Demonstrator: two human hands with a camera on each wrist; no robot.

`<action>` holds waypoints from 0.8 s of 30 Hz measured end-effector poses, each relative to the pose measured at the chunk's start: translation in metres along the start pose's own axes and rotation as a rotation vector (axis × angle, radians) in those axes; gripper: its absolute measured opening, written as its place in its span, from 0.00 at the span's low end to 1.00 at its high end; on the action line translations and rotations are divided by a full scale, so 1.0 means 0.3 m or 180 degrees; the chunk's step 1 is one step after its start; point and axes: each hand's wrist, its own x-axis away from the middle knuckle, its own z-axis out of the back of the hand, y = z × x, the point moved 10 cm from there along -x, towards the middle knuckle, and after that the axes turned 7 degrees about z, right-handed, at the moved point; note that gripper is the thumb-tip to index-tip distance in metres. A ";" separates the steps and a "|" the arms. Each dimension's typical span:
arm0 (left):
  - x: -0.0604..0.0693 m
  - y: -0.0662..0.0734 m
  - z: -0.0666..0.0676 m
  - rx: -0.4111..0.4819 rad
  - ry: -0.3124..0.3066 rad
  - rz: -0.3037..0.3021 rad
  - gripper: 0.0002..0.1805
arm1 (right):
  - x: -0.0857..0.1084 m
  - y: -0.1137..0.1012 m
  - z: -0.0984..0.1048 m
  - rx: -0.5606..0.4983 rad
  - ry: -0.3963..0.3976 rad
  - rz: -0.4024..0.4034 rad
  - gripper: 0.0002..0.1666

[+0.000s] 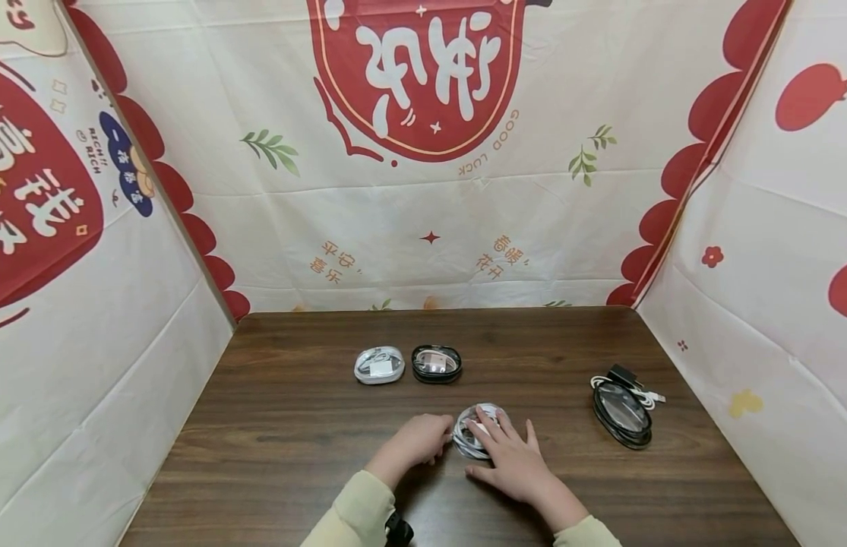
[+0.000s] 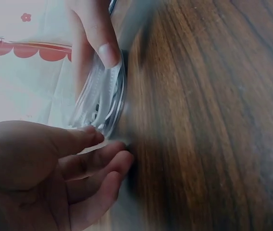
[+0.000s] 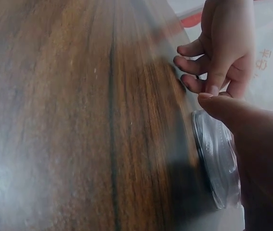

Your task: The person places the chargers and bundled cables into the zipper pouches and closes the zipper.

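A coiled white cable point(image 1: 466, 443) lies on the brown wooden table, with clear, shiny wrapping showing in the wrist views. At its left edge, my left hand point(image 1: 421, 439) has curled fingers, and the thumb and forefinger pinch the coil's near end. The exact bit between those fingertips is too small to make out. My right hand point(image 1: 513, 460) rests on top of the coil with spread fingers, covering its right part. From the left wrist view, the right thumb touches the side of the coiled cable point(image 2: 108, 94). The right wrist view shows the left hand point(image 3: 225, 53) close by the right thumb.
Behind the hands sit a white cable bundle point(image 1: 379, 365) and a black cable bundle point(image 1: 436, 377), side by side. To the right, a coiled black cable point(image 1: 631, 434) lies with a black plug point(image 1: 623, 375) and a white cable point(image 1: 647, 400). Printed cloth walls point(image 1: 423, 205) enclose the table.
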 end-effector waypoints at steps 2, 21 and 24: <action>-0.005 -0.004 0.010 -0.0207 0.0129 0.0007 0.09 | -0.001 -0.004 0.007 -0.0022 0.0005 0.0009 0.46; -0.092 -0.075 0.102 -0.0784 0.0829 0.0228 0.05 | -0.031 -0.080 0.110 -0.0091 0.0241 0.0755 0.40; -0.109 -0.074 0.108 -0.0808 0.0882 0.0213 0.05 | -0.056 -0.079 0.093 -0.0016 0.0045 0.0803 0.41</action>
